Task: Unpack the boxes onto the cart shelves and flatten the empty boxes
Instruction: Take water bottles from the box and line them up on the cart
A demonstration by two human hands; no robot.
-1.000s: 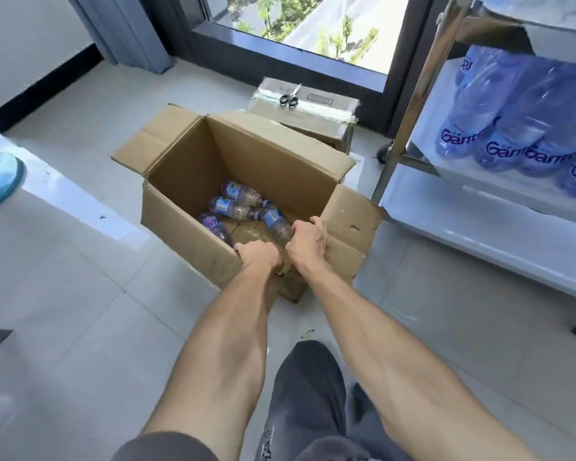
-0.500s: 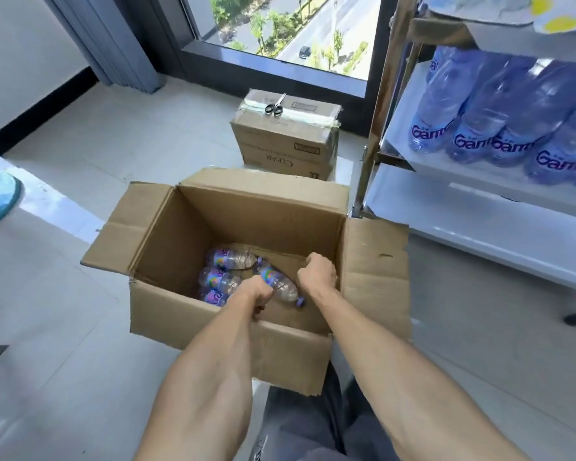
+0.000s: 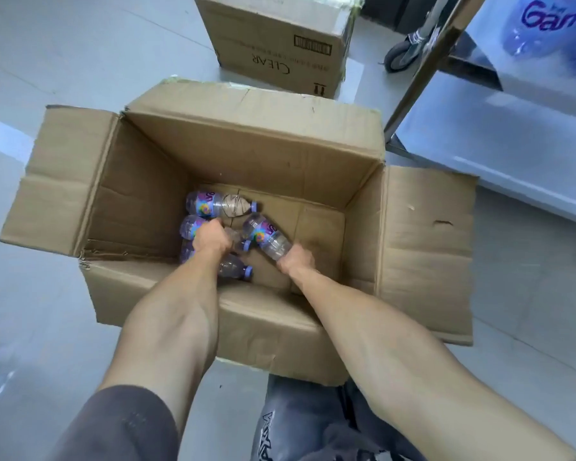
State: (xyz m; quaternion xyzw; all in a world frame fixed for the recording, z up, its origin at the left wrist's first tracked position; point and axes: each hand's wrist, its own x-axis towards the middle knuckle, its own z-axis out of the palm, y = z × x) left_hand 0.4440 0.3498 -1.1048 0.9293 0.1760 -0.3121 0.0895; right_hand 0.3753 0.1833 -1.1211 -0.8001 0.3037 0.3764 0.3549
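You are reaching both hands into the open brown cardboard box (image 3: pixel 233 154) sitting on the floor. Your right hand (image 3: pixel 296 262) is curling around the cap end of 1 clear plastic bottle with a colourful label (image 3: pixel 266 237). Your left hand (image 3: pixel 212 237) is gripping another small clear bottle (image 3: pixel 193 227) among those lying on the box bottom.

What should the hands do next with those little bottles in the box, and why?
Probably lift out: the left hand and right hand each grip a small clear plastic bottle lying in the open brown cardboard box, and the steel cart shelf waits alongside.
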